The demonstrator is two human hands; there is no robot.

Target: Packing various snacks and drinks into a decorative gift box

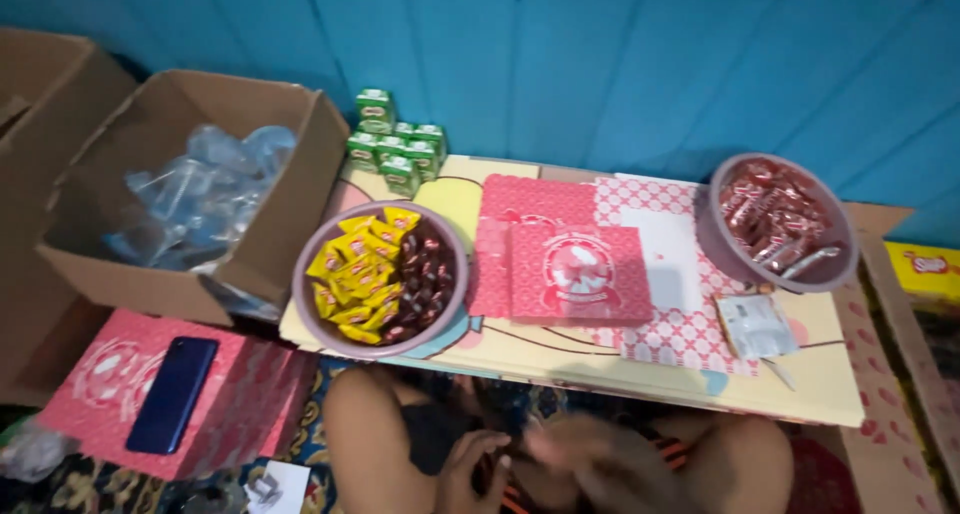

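Hands below square pink box

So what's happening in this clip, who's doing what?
A person sits at a low table, both hands down in the lap: left hand, right hand, blurred, and whether they hold anything cannot be told. On the table sit a bowl of yellow and dark sweets, a closed red patterned box on flattened ones, a bowl of red-wrapped sweets and small green drink cartons. To the left, a cardboard box of clear plastic.
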